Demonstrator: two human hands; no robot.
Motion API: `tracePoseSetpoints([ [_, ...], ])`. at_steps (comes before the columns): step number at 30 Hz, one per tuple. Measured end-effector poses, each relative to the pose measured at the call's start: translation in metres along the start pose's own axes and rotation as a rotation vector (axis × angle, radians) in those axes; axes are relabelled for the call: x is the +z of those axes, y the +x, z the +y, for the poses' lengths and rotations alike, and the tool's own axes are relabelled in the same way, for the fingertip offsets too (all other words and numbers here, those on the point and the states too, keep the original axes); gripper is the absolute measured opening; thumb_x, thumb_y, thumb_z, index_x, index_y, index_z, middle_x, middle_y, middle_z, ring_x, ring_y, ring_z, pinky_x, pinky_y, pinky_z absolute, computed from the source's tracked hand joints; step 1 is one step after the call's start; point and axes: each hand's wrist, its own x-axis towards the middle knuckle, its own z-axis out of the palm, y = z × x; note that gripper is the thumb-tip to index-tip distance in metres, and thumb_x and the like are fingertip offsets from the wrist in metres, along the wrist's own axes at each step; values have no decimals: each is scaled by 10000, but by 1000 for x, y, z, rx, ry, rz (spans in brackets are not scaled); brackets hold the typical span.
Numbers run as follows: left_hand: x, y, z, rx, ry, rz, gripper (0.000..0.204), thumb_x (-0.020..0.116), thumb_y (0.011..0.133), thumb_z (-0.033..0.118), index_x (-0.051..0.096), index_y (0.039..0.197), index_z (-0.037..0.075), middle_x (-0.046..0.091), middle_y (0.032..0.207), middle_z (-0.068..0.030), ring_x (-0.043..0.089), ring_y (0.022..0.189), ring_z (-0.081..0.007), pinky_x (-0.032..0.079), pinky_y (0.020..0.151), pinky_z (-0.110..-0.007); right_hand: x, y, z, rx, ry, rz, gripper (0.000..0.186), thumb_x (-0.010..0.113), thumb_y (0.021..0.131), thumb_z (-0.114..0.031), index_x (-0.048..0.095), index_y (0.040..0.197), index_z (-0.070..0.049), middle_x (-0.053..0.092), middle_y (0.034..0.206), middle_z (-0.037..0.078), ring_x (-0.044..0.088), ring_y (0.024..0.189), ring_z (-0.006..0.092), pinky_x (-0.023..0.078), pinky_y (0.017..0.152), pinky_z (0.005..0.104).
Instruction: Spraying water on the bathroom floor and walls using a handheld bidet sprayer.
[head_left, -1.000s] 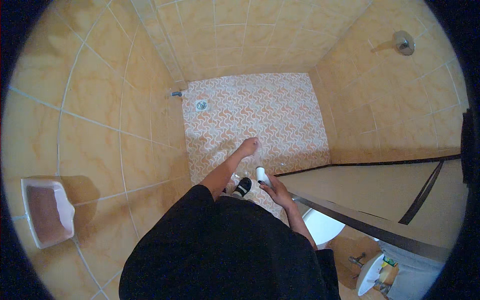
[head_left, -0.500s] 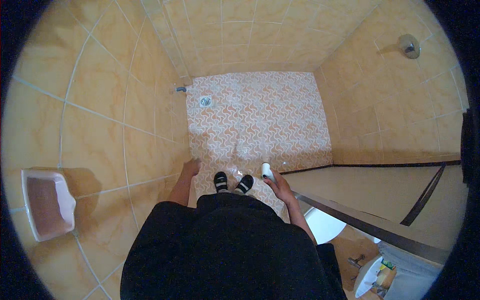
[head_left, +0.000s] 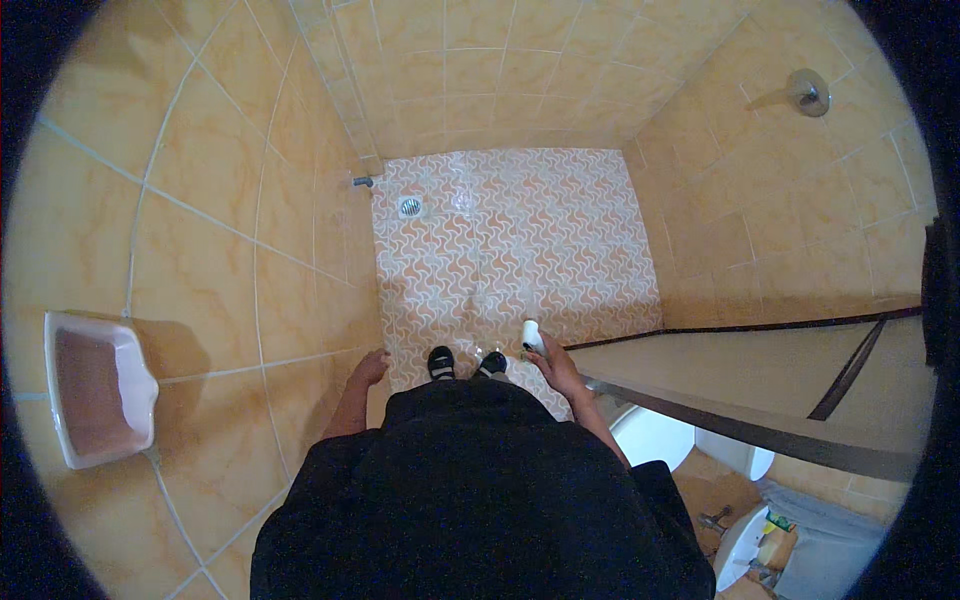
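My right hand is closed around a small white cylindrical container, with its rounded white end pointing away from me. A small dark spot shows on its near part; its exact kind is not clear. My left hand hangs near the left tiled wall, its fingers loosely bent and a little apart, with nothing visible in them. Between the hands, my feet in dark sandals stand on the patterned tile floor.
A floor drain lies by the far left corner, below a short pipe. A pink soap dish juts from the left wall, a shower head from the right. A framed partition stands beside my right arm; beyond are a toilet and washbasin.
My left hand has drawn slightly back and left, toward the wall. My right hand keeps its hold on the white container, which has barely shifted. The view has tilted a little.
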Motion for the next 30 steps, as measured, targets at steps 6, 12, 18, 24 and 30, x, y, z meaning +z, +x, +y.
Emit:
tracePoseSetpoints([
  [6, -3, 15, 9, 72, -16, 23, 314, 521, 716, 128, 471, 1020, 67, 484, 999, -199, 447, 963, -321, 359, 834, -368, 5, 1, -8, -54, -23, 53, 525, 524, 761, -254, 289, 1177, -33, 425, 1075, 195, 440, 968, 329, 356, 815, 360],
  [12, -5, 21, -11, 130, 52, 18, 320, 520, 720, 134, 464, 1029, 75, 476, 1017, -192, 444, 965, -314, 355, 838, -364, 11, -3, -10, -46, -28, 117, 530, 544, 747, -235, 297, 1168, -29, 429, 1056, 200, 450, 947, 331, 380, 781, 357],
  [18, -19, 10, -11, 70, 67, -6, 322, 511, 733, 158, 455, 1041, 81, 470, 1024, -189, 436, 974, -321, 349, 842, -373, 24, -6, -2, -85, -128, 179, 544, 561, 726, -229, 309, 1157, -13, 433, 1038, 228, 439, 950, 358, 371, 789, 379],
  [24, -14, 8, -34, 131, 99, 8, 338, 509, 734, 158, 438, 1058, 90, 464, 1025, -205, 430, 980, -328, 348, 843, -374, 30, -7, -8, -86, -183, 235, 536, 558, 721, -230, 324, 1144, 2, 429, 1048, 235, 416, 970, 380, 354, 805, 403],
  [30, -11, 8, -34, -15, -18, -72, 343, 513, 731, 149, 437, 1060, 91, 460, 1026, -212, 430, 979, -330, 352, 838, -374, 29, -22, -30, -83, -180, 322, 519, 551, 725, -217, 330, 1145, -6, 428, 1007, 254, 425, 919, 381, 349, 794, 406],
])
